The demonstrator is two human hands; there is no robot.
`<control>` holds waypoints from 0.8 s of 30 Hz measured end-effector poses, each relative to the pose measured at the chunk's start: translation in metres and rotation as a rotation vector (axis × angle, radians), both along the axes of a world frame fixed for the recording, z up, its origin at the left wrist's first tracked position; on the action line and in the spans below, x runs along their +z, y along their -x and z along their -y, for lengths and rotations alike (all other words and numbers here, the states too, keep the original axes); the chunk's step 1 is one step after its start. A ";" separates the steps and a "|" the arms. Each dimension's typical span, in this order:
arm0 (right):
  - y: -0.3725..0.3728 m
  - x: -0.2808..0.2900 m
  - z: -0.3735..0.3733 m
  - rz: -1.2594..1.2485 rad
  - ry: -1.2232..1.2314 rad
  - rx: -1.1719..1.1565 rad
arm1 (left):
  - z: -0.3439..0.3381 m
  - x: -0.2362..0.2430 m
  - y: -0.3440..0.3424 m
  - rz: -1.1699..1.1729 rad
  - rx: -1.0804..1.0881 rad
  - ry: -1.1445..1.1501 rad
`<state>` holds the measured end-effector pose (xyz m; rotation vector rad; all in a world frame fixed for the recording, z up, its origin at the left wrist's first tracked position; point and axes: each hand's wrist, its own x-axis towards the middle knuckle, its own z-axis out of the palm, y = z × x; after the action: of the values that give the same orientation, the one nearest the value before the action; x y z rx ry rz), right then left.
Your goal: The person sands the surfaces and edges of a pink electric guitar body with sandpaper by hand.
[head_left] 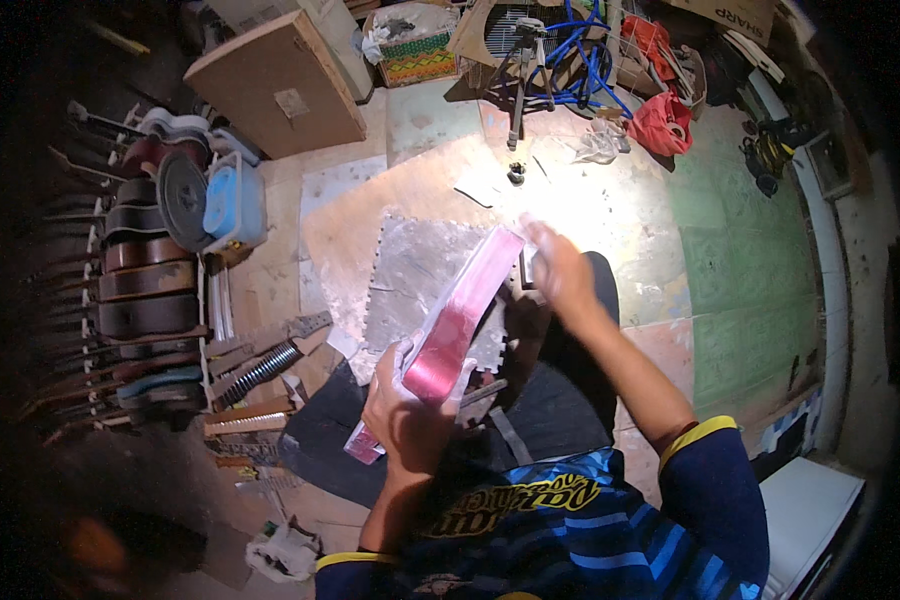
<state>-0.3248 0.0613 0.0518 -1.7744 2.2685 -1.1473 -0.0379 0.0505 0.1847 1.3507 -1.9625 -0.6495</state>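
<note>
A red and pink guitar body (448,332), seen along its curved side, is tilted over my lap with its far end up and to the right. Pale dust dulls the far part of its side; the near part is glossy red. My left hand (410,395) is closed round its near part, the fingers whitened with dust. Beside the far end is my right hand (562,268), its fingers smeared by motion. Whether it touches the body or holds anything cannot be made out. Below the guitar body lies a grey mat (400,270) with toothed edges.
A rack of guitars (150,290) stands at the left, beside a clear tub with a blue lid (232,205). Rasps and other tools (260,370) lie by my left knee. Farther off are a large brown box (275,85), blue tubing (585,60) and a red bag (662,125).
</note>
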 end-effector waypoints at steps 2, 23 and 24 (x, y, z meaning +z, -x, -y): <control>0.016 0.008 0.004 0.107 -0.060 -0.121 | 0.004 0.001 -0.004 0.029 0.033 -0.023; -0.076 0.092 -0.042 0.097 -0.453 0.553 | -0.007 -0.009 -0.013 0.057 0.041 -0.044; -0.074 0.091 -0.043 0.045 -0.490 0.503 | -0.008 -0.009 -0.015 0.050 0.036 -0.045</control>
<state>-0.2510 0.1040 0.1425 -1.9039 1.7136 -0.4844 -0.0229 0.0584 0.1761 1.4387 -1.9689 -0.6519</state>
